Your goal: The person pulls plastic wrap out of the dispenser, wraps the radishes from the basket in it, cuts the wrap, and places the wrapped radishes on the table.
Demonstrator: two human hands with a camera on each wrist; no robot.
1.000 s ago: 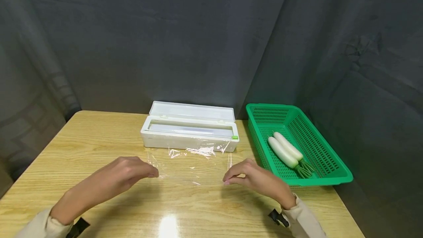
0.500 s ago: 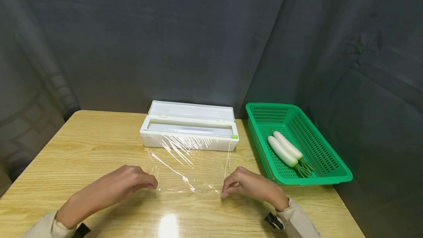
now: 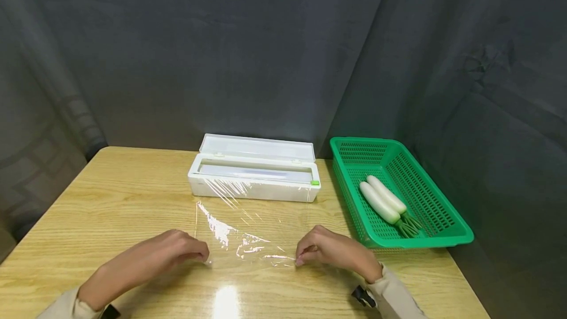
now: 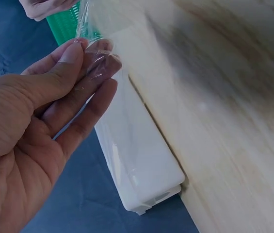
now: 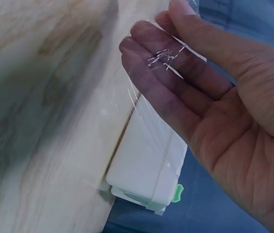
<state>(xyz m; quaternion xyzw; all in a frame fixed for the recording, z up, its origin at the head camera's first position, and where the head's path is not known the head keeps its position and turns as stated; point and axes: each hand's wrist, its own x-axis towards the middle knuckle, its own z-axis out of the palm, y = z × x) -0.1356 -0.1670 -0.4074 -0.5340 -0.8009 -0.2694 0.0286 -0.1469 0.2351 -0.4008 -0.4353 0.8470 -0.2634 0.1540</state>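
Note:
A clear sheet of plastic wrap (image 3: 254, 245) stretches from a white wrap dispenser box (image 3: 252, 190) toward me, above the wooden table. My left hand (image 3: 170, 250) pinches its near left corner between thumb and forefinger. At the near right corner, the right hand (image 3: 334, 249) pinches the film in the same way. Both wrist views show the film lying over the other fingers (image 4: 95, 77), which are loosely bent. The dispenser's lid (image 3: 257, 147) stands raised, with a roll (image 3: 254, 173) inside and a green slider (image 3: 315, 182) at its right end.
A green plastic basket (image 3: 431, 186) stands at the right of the table (image 3: 110, 186), close beside the dispenser. Two white radishes (image 3: 381, 202) with green stems lie in it. Dark curtains (image 3: 212, 53) hang behind and at the sides.
Both hands have drawn the plastic wrap nearer to me and lower, lengthening the sheet. Glare on the film has shifted. The dispenser and the basket stay in place.

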